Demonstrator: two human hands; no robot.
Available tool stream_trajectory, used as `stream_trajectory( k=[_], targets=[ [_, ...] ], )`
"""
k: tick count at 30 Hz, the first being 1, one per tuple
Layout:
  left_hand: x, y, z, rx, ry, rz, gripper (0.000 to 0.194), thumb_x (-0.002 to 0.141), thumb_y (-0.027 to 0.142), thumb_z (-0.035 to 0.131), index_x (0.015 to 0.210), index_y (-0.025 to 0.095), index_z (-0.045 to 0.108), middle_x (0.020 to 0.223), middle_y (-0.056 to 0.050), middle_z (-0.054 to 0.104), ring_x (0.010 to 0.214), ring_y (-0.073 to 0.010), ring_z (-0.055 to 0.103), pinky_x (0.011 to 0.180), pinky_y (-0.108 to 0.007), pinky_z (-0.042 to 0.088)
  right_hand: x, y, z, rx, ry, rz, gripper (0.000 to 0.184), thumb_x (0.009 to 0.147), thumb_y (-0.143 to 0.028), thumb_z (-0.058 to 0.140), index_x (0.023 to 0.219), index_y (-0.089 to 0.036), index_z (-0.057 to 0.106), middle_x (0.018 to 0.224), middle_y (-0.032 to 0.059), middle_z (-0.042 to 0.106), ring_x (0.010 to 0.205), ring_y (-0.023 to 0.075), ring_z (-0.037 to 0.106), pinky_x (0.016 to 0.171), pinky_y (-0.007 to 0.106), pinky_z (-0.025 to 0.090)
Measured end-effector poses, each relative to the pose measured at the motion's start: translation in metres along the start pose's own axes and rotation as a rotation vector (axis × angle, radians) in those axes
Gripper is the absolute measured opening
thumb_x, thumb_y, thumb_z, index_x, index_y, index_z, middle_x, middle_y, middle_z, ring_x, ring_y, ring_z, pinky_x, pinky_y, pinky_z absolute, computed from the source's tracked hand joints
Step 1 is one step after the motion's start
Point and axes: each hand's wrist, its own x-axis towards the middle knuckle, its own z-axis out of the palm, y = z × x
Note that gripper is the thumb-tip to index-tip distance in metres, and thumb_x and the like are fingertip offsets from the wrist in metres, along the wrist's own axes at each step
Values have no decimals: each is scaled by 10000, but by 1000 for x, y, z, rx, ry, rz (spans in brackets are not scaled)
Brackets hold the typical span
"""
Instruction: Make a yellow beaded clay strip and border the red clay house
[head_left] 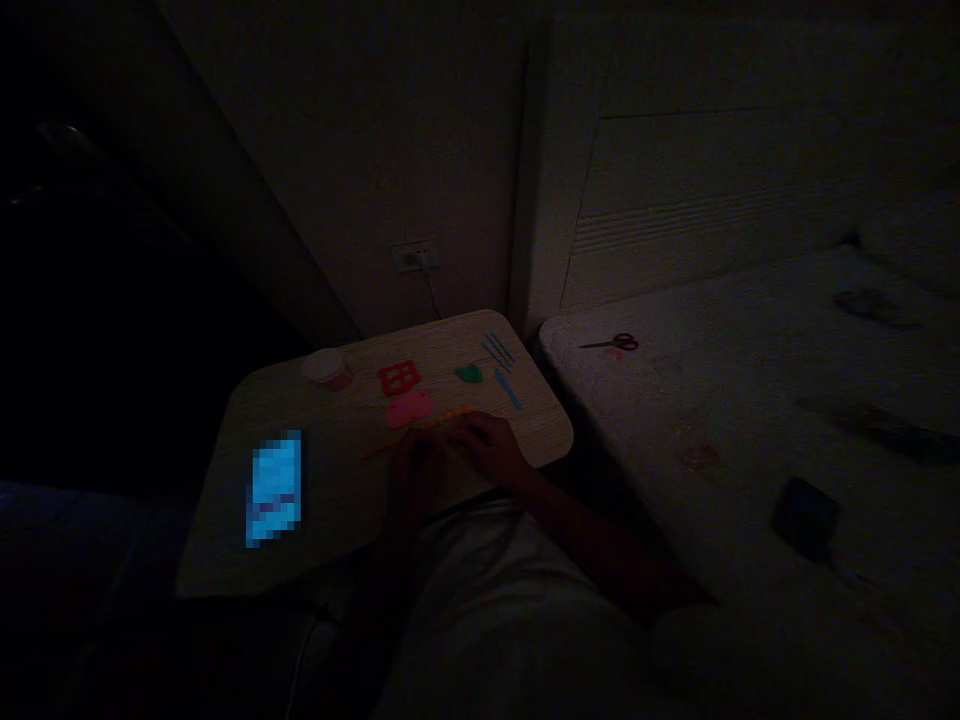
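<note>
At the near side of a small table (337, 510), my left hand (417, 462) is curled, its fingers mostly lost in the dark. Close to its right, my right hand (489, 447) bends its fingers inward; what lies in either hand I cannot make out. Just beyond the fingertips runs a bumpy yellow-orange strip (454, 412). An orange strip (379, 449) extends left of my left hand. Farther back lie a pink flat piece (409, 408), a red piece with square openings (399, 377) and a green lump (469, 374).
Several thin blue sticks (508, 388) lie at the table's right. A lidded tub (327, 369) stands at the back left; a glowing, pixelated screen (274, 490) is nearer. Scissors (616, 343) and a dark square object (806, 518) rest on the bed (720, 370). A wall socket (414, 256) holds a plug.
</note>
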Motion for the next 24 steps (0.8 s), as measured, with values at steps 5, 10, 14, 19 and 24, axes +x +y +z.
stream_trajectory(
  k=[5,10,14,19,24],
  targets=[
    [-1,3,0,-3,-4,-11,129,750,328,641,771,209,595,736,7,603,691,-160,546,653,-260,462,0,-2,-1,51,23,-37,190,936,-314,600,907,-187,738,918,70,750,869,190,679,828,302,526],
    [-1,2,1,-27,-11,-15,119,738,312,643,760,208,591,712,11,589,677,-156,541,645,-258,464,0,-1,0,85,10,-34,225,937,-245,548,1065,-207,730,1028,72,755,914,186,697,855,305,548],
    [0,1,1,-42,-6,-29,124,732,318,641,755,208,589,726,6,598,684,-160,544,647,-264,462,0,1,0,64,-6,-62,261,937,-207,523,1093,-211,733,1074,75,759,953,189,702,891,320,545],
    [1,1,1,3,-3,-6,118,723,317,642,756,212,600,732,2,613,708,-171,561,669,-274,471,0,3,1,47,-2,-82,244,922,-215,556,1087,-212,735,1082,80,758,999,198,695,932,335,528],
    [1,-2,0,-34,-12,-31,137,721,329,644,764,212,586,716,10,594,674,-160,543,633,-263,455,0,0,0,73,-12,-13,198,840,-302,706,1003,-191,723,974,66,750,882,195,685,803,295,530]
  ],
)
